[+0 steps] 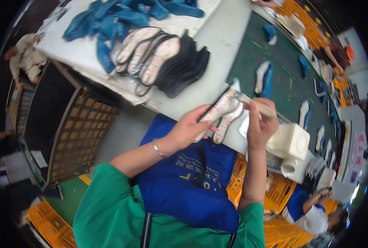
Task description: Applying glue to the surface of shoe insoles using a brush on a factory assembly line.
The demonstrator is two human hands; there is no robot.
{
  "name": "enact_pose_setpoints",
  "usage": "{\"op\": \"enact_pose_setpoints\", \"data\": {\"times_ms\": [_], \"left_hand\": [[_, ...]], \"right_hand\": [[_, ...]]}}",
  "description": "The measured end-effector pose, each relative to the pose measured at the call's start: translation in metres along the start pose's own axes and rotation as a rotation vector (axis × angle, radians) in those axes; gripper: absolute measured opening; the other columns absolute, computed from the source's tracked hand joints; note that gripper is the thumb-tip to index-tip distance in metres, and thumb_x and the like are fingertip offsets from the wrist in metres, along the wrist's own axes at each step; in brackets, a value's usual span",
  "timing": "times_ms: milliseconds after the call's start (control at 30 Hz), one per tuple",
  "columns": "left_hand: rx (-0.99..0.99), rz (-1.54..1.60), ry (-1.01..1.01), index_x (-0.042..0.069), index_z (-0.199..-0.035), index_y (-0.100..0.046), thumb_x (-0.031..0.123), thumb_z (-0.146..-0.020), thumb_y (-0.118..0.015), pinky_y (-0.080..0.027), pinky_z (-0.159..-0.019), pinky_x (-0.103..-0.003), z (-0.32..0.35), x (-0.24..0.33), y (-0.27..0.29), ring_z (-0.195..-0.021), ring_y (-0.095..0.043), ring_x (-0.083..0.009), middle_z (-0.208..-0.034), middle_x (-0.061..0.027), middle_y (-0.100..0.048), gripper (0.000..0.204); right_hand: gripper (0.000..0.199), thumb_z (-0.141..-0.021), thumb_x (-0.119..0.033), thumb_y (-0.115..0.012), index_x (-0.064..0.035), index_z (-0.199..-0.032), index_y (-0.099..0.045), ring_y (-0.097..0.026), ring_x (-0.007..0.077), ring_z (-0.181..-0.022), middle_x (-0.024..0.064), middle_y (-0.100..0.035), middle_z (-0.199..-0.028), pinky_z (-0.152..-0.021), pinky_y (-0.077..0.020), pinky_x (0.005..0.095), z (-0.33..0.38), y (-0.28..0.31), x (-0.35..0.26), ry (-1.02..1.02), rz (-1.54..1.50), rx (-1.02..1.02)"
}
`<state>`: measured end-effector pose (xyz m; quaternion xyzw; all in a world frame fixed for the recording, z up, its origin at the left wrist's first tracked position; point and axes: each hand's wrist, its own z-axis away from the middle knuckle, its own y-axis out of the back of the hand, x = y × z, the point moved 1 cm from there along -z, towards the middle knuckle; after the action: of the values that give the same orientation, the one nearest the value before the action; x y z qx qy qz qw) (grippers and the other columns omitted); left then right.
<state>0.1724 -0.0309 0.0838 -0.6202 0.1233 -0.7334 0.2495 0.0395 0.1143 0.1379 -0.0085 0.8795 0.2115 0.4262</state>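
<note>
A blue apron (184, 186) over green sleeves fills the lower part of the view, nearest of all. Above it, the left hand (188, 128) is curled around a pair of pale shoe insoles (223, 113), thumb on top, holding them just above the near edge of the white counter (225, 37). The right hand (261, 122) is closed around the handle of a brush (246, 98), whose bristle end rests against the upper end of the insoles. Just beside the right hand, to its right, stands a white plastic tub (291, 140).

Farther back on the counter lies a fanned stack of black insoles (184, 68) with a few pale ones on top, and behind it a heap of blue insoles (113, 18). A dark green belt (287, 82) to the right carries single insoles spaced apart. A brown grid crate (82, 132) sits below the counter on the left.
</note>
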Motion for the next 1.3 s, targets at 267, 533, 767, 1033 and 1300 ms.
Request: {"op": "enact_pose_setpoints", "data": {"times_ms": [267, 533, 767, 1033, 1300], "left_hand": [[-0.015, -0.099, -0.203, 0.004, -0.134, -0.048, 0.000, -0.085, -0.048, -0.052, -0.071, -0.026, 0.002, -0.014, -0.002, -0.086, -0.062, -0.0114, -0.110, -0.0062, -0.058, 0.049], [-0.077, 0.043, -0.160, 0.003, -0.137, -0.043, 0.005, -0.090, -0.049, -0.050, -0.061, -0.023, 0.046, 0.010, 0.006, -0.087, -0.061, -0.0089, -0.115, -0.0053, -0.057, 0.048], [-0.112, 0.089, -0.163, 0.003, -0.140, -0.041, 0.006, -0.091, -0.052, -0.050, -0.060, -0.023, 0.055, 0.011, 0.013, -0.090, -0.062, -0.0102, -0.115, -0.0059, -0.056, 0.050], [-0.047, 0.065, -0.062, -0.001, -0.140, -0.039, 0.007, -0.093, -0.058, -0.057, -0.068, -0.025, 0.073, 0.031, 0.031, -0.095, -0.067, -0.0184, -0.118, -0.0107, -0.060, 0.052], [-0.055, 0.020, -0.041, -0.003, -0.136, -0.043, 0.005, -0.091, -0.058, -0.056, -0.064, -0.025, 0.070, 0.037, 0.023, -0.091, -0.068, -0.0209, -0.121, -0.0180, -0.060, 0.048]], "right_hand": [[0.011, -0.090, -0.005, -0.060, 0.0053, -0.092, -0.063, -0.063, 0.0288, -0.075, 0.0166, -0.065, -0.085, -0.068, -0.0503, 0.0356, 0.049, 0.004, -0.031, 0.399, 0.124, -0.297], [0.023, -0.101, -0.022, -0.053, 0.0009, -0.102, -0.054, -0.057, 0.0119, -0.074, 0.0056, -0.057, -0.093, -0.068, -0.0462, 0.0234, -0.012, 0.007, 0.015, -0.041, -0.233, -0.067], [0.015, -0.099, -0.012, -0.049, 0.0007, -0.095, -0.054, -0.053, 0.0127, -0.071, 0.0079, -0.053, -0.087, -0.068, -0.0405, 0.0249, -0.003, 0.020, -0.010, 0.149, -0.285, -0.346], [0.011, -0.095, -0.009, -0.055, 0.0004, -0.094, -0.060, -0.061, 0.0118, -0.074, 0.0058, -0.060, -0.084, -0.068, -0.0462, 0.0235, -0.042, 0.021, -0.019, 0.058, -0.246, -0.175], [0.011, -0.090, -0.007, -0.061, 0.0020, -0.085, -0.063, -0.061, 0.0104, -0.070, 0.0056, -0.063, -0.080, -0.064, -0.0462, 0.0236, -0.044, 0.008, -0.049, -0.010, -0.326, -0.333]]}}
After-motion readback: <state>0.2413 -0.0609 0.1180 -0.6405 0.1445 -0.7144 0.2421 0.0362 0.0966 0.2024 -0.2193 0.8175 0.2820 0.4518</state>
